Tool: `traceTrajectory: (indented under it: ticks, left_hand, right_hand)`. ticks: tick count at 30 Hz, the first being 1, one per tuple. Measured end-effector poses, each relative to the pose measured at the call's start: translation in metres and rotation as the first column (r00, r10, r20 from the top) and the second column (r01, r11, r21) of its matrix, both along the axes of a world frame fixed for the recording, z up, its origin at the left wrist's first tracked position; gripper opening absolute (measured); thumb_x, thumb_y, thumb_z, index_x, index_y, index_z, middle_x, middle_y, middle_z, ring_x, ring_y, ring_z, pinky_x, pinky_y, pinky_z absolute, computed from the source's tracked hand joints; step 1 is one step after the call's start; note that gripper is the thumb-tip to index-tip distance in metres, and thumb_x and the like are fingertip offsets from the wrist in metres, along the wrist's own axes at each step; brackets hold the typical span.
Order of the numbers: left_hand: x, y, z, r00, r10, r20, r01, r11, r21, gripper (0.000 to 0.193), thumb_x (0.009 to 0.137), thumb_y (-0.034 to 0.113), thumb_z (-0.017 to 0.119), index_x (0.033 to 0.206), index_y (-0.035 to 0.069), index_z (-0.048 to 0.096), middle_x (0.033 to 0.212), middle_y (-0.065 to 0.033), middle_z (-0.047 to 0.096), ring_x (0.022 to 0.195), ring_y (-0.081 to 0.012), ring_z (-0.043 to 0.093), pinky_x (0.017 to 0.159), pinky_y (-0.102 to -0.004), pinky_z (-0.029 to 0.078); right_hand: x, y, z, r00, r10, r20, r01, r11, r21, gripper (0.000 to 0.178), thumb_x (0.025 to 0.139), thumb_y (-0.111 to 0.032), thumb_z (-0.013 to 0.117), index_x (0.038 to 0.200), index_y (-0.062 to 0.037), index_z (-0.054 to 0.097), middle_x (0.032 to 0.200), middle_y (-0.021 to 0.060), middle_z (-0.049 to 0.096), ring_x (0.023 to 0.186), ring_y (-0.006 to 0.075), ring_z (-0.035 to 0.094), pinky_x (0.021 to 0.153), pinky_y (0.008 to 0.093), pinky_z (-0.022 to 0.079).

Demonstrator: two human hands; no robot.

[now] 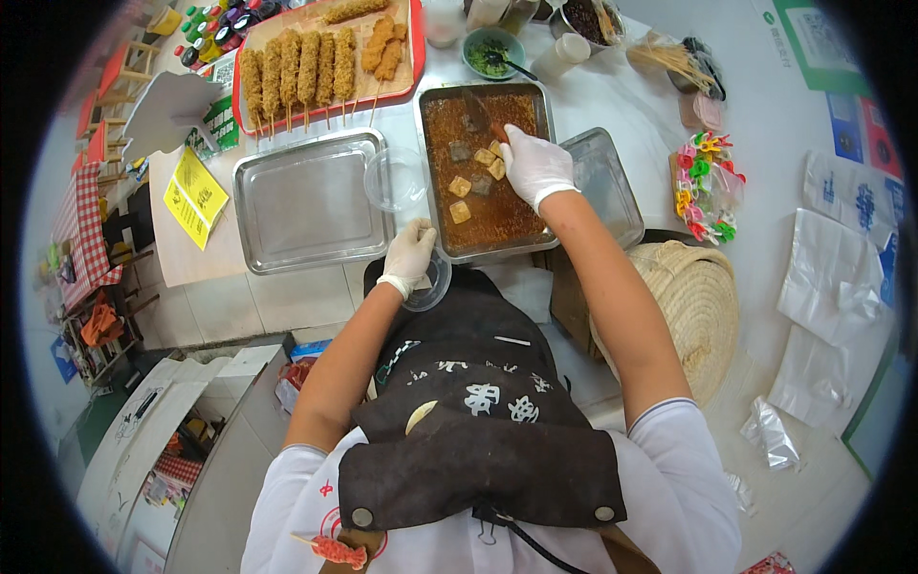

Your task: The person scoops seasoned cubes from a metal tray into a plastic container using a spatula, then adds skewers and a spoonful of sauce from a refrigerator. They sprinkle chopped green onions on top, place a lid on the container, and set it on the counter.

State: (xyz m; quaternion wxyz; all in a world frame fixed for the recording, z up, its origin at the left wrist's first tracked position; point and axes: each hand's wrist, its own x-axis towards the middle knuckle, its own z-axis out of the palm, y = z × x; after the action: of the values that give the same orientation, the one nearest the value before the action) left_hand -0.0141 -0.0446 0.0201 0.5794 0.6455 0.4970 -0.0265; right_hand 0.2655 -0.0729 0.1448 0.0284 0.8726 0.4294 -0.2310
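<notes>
My left hand (pixel 409 256), in a thin white glove, grips the rim of a clear plastic bowl (pixel 435 287) just below the metal trays. My gloved right hand (pixel 537 167) is closed over the right side of a metal tray (pixel 424 143) of reddish-brown sauce. It appears to hold a brown-handled utensil (pixel 496 134) whose far end dips into the sauce; its exact kind is hard to make out. Golden tofu cubes (pixel 460 211) and dark grey cubes (pixel 460 151) lie in the sauce, several of them close to my right fingertips.
Another clear bowl (pixel 395 180) rests between the sauce tray and a bare metal tray (pixel 311 206). Breaded skewers (pixel 308 67) fill a red-rimmed tray behind. A green bowl of chopped herbs (pixel 491 48) stands beyond. Colourful clips (pixel 706 187) and a woven lid (pixel 693 306) are at right.
</notes>
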Motion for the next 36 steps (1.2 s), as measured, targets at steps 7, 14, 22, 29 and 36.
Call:
traceTrajectory:
  ticks: [7, 14, 22, 29, 36]
  left_hand:
    - [-0.004, 0.0, -0.014, 0.999, -0.023, 0.03, 0.023, 1.0, 0.013, 0.032, 0.107, 0.03, 0.063, 0.128, 0.007, 0.071, 0.103, -0.0171, 0.078, 0.097, -0.0323, 0.075, 0.09, -0.0436, 0.056]
    - [-0.003, 0.004, -0.017, 0.998, -0.029, 0.047, 0.03, 1.0, -0.003, 0.028, 0.108, 0.025, 0.064, 0.124, 0.003, 0.07, 0.098, -0.0122, 0.077, 0.09, -0.0229, 0.072, 0.086, -0.0385, 0.056]
    - [-0.001, 0.004, -0.018, 0.998, -0.021, 0.061, 0.02, 1.0, 0.014, 0.028, 0.107, 0.025, 0.064, 0.123, 0.002, 0.07, 0.095, -0.0102, 0.075, 0.087, -0.0205, 0.07, 0.083, -0.0369, 0.056]
    - [-0.002, 0.003, -0.014, 0.999, -0.008, 0.048, 0.01, 0.999, -0.033, 0.032, 0.106, 0.029, 0.064, 0.126, 0.004, 0.071, 0.099, -0.0139, 0.077, 0.091, -0.026, 0.073, 0.087, -0.0404, 0.056]
    - [-0.005, 0.001, -0.015, 0.997, 0.028, 0.066, -0.024, 0.998, -0.06, 0.034, 0.106, 0.029, 0.064, 0.126, 0.003, 0.07, 0.102, -0.0162, 0.077, 0.095, -0.0286, 0.073, 0.09, -0.0408, 0.056]
  right_hand:
    - [0.035, -0.048, 0.031, 0.961, -0.232, -0.151, 0.248, 0.963, 0.103, 0.047, 0.107, -0.047, 0.059, 0.14, -0.0141, 0.065, 0.12, 0.0219, 0.077, 0.116, 0.0427, 0.072, 0.103, 0.0526, 0.054]
    - [0.065, -0.068, 0.034, 0.958, -0.287, 0.001, 0.286, 0.954, -0.087, 0.041, 0.101, -0.043, 0.064, 0.126, -0.0125, 0.076, 0.12, 0.0214, 0.078, 0.115, 0.0425, 0.073, 0.102, 0.0514, 0.055]
    - [0.092, -0.023, 0.046, 0.973, -0.227, -0.036, 0.221, 0.967, -0.128, 0.038, 0.096, -0.038, 0.066, 0.123, -0.0173, 0.083, 0.12, 0.0157, 0.081, 0.115, 0.0362, 0.076, 0.103, 0.0475, 0.058]
    - [0.08, 0.032, 0.031, 0.999, 0.033, 0.005, -0.031, 0.966, -0.258, 0.034, 0.1, -0.034, 0.066, 0.122, -0.0135, 0.081, 0.123, 0.0143, 0.08, 0.116, 0.0356, 0.075, 0.101, 0.0489, 0.059]
    - [0.064, 0.002, 0.058, 0.995, 0.084, -0.058, -0.092, 0.982, -0.164, 0.033, 0.102, -0.037, 0.069, 0.127, -0.0192, 0.081, 0.121, 0.0137, 0.08, 0.114, 0.0347, 0.076, 0.101, 0.0483, 0.058]
